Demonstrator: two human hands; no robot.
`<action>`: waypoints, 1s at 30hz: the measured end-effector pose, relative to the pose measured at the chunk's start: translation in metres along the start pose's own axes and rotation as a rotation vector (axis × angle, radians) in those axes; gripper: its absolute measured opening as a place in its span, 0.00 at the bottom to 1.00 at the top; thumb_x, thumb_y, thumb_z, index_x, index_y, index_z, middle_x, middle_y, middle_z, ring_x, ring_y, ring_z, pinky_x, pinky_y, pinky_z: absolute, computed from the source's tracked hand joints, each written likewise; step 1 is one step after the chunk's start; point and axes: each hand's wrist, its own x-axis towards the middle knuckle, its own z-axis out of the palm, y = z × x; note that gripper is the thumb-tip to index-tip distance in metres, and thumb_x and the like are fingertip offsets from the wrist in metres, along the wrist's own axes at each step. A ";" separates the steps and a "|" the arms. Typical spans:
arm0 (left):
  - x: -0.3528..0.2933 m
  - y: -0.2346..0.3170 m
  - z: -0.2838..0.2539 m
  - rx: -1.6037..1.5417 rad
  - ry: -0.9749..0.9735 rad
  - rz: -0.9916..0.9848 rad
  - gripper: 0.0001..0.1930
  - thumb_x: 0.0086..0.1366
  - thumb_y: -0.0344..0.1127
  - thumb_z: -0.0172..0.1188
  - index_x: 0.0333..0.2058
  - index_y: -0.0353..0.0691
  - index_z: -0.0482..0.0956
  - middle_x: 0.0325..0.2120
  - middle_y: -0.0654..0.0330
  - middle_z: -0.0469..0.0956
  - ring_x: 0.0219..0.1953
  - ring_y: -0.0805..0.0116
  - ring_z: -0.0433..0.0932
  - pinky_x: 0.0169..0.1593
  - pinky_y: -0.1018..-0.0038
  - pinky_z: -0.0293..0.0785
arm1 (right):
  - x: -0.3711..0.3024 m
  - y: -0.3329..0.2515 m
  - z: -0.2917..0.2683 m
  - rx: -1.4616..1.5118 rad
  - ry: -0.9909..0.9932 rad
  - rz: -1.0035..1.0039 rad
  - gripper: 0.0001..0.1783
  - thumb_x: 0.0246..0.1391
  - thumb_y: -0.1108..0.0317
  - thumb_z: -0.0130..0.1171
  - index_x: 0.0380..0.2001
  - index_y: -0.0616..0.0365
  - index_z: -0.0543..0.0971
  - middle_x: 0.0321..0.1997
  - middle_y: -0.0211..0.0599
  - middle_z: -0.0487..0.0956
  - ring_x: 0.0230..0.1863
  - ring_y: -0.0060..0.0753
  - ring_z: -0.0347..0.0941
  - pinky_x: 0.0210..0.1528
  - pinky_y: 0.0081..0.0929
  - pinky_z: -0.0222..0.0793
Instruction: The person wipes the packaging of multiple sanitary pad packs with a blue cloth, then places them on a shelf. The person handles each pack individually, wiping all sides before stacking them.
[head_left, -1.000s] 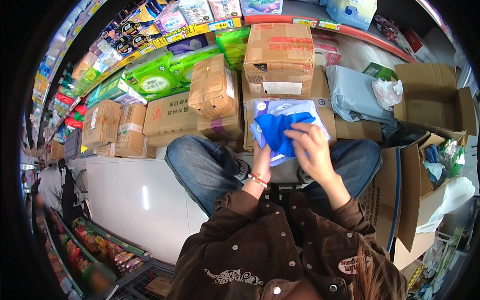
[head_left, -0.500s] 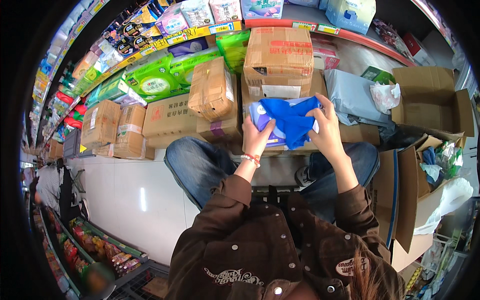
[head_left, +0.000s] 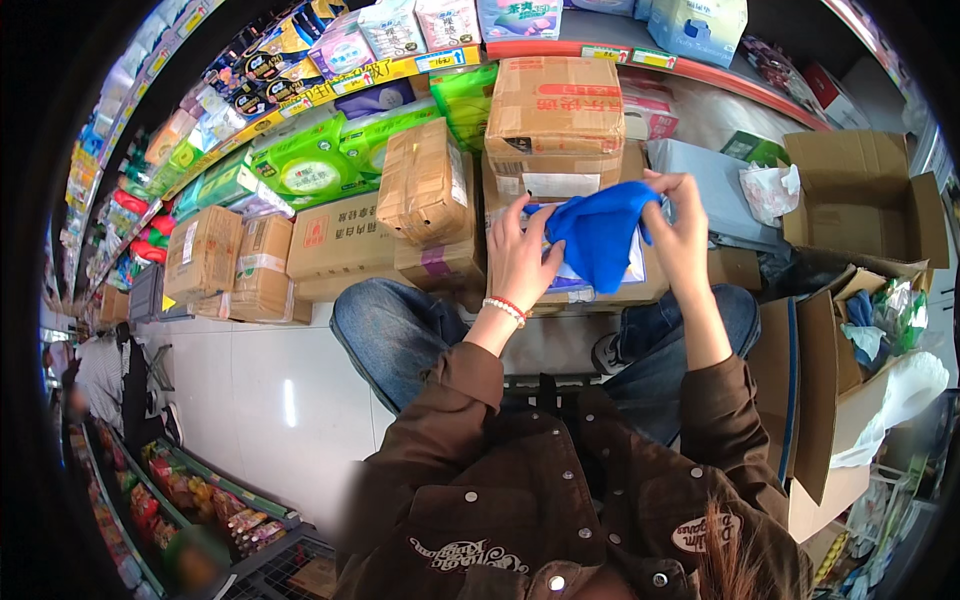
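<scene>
Shop aisle with a pale tiled floor (head_left: 260, 400), seen from the head camera looking down over a seated person in a brown jacket and blue jeans. Stacked ahead: taped cardboard cartons (head_left: 555, 120), with green and pastel packets of paper goods on a shelf (head_left: 330, 75) behind them. To the right: an open empty carton (head_left: 850, 205), and lower down another open carton (head_left: 850, 350) holding green and blue packets. Left hand (head_left: 520, 260) raised in front of the cartons, fingers closed on the left edge of a blue cloth (head_left: 600, 240); a beaded bracelet (head_left: 505, 308) on that wrist. Right hand (head_left: 680, 225) raised beside it, fingertips pinched on the upper right corner of the same cloth. Blue cloth held up between both hands, bunched and hanging, over a flat package lying on the carton just beyond the knees; touching that package or clear of it cannot be told. Far left edge: further shelves of coloured goods (head_left: 130, 190) and another person (head_left: 100, 380), partly in view, well apart from the hands.
</scene>
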 end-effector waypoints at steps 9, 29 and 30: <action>0.012 -0.014 0.023 -0.022 0.135 -0.149 0.24 0.60 0.38 0.64 0.54 0.41 0.72 0.53 0.50 0.69 0.55 0.48 0.69 0.56 0.57 0.66 | 0.042 -0.023 -0.025 0.212 0.059 0.204 0.09 0.58 0.74 0.58 0.43 0.61 0.78 0.35 0.28 0.78 0.36 0.15 0.71 0.39 0.15 0.67; 0.018 -0.009 0.025 0.063 0.215 -0.113 0.06 0.59 0.33 0.61 0.33 0.42 0.74 0.33 0.60 0.74 0.40 0.54 0.72 0.46 0.59 0.64 | 0.054 -0.029 -0.070 0.860 -0.303 0.672 0.28 0.56 0.62 0.60 0.58 0.63 0.70 0.49 0.40 0.79 0.45 0.29 0.77 0.47 0.28 0.75; 0.017 -0.011 0.028 0.027 0.223 -0.157 0.06 0.59 0.33 0.60 0.33 0.41 0.73 0.32 0.60 0.74 0.40 0.54 0.72 0.46 0.59 0.63 | 0.052 -0.027 -0.075 0.919 -0.319 0.658 0.30 0.56 0.63 0.59 0.61 0.63 0.68 0.51 0.41 0.78 0.47 0.31 0.77 0.49 0.30 0.75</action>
